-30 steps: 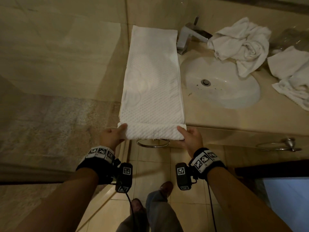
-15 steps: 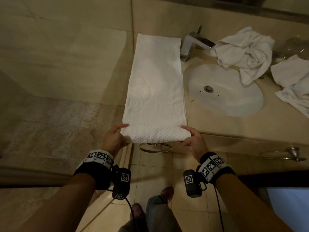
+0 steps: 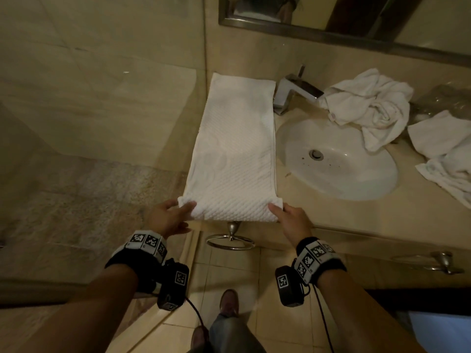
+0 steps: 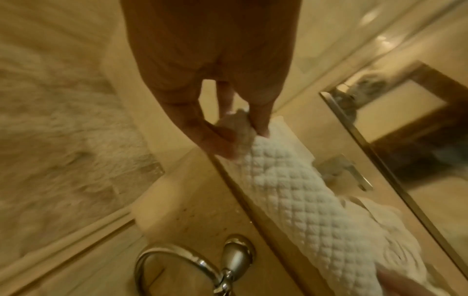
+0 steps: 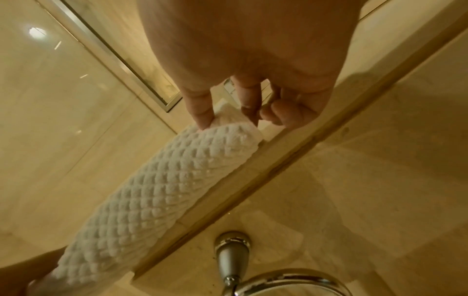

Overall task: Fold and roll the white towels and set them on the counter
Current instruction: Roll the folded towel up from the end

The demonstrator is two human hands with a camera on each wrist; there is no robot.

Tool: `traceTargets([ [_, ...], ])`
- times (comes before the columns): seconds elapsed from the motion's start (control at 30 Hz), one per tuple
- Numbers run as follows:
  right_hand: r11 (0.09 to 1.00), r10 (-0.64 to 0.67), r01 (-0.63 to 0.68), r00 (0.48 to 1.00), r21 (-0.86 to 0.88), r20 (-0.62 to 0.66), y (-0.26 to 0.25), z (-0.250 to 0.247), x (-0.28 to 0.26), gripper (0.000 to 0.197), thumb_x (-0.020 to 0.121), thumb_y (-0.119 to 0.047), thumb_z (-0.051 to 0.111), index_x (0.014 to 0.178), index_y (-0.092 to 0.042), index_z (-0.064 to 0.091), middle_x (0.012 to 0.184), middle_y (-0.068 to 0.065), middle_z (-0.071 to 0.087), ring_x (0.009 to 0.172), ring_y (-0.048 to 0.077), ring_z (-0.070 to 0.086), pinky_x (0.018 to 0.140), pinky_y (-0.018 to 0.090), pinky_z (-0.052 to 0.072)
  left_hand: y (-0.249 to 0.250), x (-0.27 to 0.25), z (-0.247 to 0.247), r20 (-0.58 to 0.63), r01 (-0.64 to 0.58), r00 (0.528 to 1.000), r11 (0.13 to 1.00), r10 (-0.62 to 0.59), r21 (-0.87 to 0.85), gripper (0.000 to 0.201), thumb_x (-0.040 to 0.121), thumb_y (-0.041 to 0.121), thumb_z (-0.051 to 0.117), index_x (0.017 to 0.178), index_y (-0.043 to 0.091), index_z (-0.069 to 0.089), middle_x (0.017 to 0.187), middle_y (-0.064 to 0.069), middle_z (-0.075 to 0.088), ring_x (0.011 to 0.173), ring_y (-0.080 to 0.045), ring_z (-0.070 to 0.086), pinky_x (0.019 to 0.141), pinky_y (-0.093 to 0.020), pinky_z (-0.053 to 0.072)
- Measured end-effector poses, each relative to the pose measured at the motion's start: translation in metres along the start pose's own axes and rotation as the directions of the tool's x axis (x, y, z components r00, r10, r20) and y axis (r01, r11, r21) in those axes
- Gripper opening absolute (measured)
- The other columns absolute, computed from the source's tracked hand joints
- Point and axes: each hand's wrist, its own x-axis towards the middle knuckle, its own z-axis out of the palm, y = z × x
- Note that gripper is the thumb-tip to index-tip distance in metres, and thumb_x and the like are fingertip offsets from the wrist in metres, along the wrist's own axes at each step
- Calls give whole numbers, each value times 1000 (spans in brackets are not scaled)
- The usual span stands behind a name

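Observation:
A long folded white towel (image 3: 235, 149) lies lengthwise on the beige counter (image 3: 331, 220), left of the sink. Its near end is turned into a short roll (image 3: 229, 211) at the counter's front edge. My left hand (image 3: 169, 217) pinches the roll's left end (image 4: 236, 130) between thumb and fingers. My right hand (image 3: 290, 217) holds the roll's right end (image 5: 228, 128) with its fingertips. The textured roll (image 5: 152, 190) runs between both hands in the wrist views.
A white sink basin (image 3: 339, 159) with a chrome faucet (image 3: 293, 94) sits right of the towel. Crumpled white towels (image 3: 369, 105) lie behind it, more (image 3: 443, 154) at the far right. A chrome towel ring (image 3: 230, 243) hangs below the counter edge. A mirror (image 3: 331, 19) is above.
The roll at the towel's near end has grown slightly and both hands have shifted their fingers on its ends. The head view has tilted up, showing the mirror.

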Motion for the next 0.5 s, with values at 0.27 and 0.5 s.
traceTargets([
  [0.27, 911, -183, 105, 970, -398, -163, -33, -3, 20, 38, 81, -40, 71, 101, -14, 52, 100, 0, 47, 88, 18, 48, 68, 28, 39, 52, 16, 25, -170, 32, 981, 795, 91, 606, 53, 83, 47, 66, 86, -5, 58, 61, -12, 68, 40, -21, 63, 37, -26, 50],
  [0.5, 648, -480, 653, 749, -392, 456, -62, 21, 23, 42, 78, -17, 51, 118, -14, 65, 116, 1, 59, 112, 17, 49, 98, 23, 37, 70, 29, 28, -88, 22, 992, 585, 85, 810, 53, 84, 53, 58, 83, 1, 70, 61, -9, 66, 60, -24, 68, 67, -31, 59],
])
